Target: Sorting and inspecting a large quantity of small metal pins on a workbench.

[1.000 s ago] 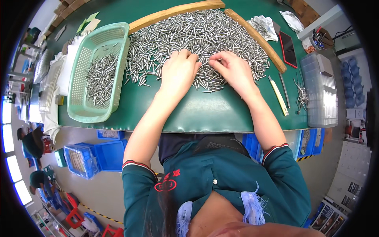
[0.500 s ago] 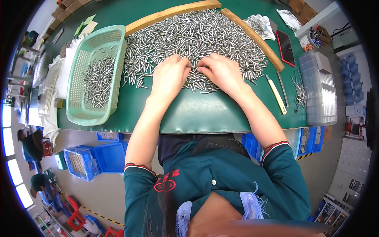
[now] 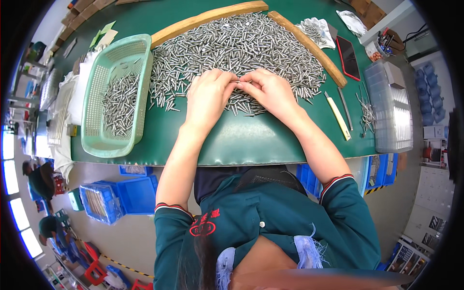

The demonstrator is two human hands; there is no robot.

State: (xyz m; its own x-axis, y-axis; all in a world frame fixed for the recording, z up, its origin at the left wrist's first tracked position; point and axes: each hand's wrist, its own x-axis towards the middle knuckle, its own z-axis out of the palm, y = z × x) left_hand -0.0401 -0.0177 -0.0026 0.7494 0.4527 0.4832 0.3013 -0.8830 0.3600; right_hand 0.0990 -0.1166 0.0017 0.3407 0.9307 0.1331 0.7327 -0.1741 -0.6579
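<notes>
A broad heap of small silvery metal pins [image 3: 232,41], many with a tapered end, covers the middle of the green table [image 3: 237,140]. At its near edge my left hand [image 3: 208,99] and my right hand [image 3: 271,92] meet, fingertips pinched together. Between them shows a sliver of one metal pin [image 3: 236,81], mostly hidden by the fingers. On the left stands a pale green plastic basket [image 3: 88,118] with perforated walls; more of the same pins [image 3: 121,104] lie inside it.
Two wooden strips [image 3: 208,20] [image 3: 309,46] border the heap's far side. To the right are a red-edged phone [image 3: 348,58], a cutter knife [image 3: 338,116], a thin metal tool [image 3: 346,110], loose metal pieces [image 3: 366,113] and a clear plastic case [image 3: 386,118]. People sit at the far left.
My hands have come closer together, their fingertips now meeting around the pin. The heap and basket look the same, with only a slight shift of the view.
</notes>
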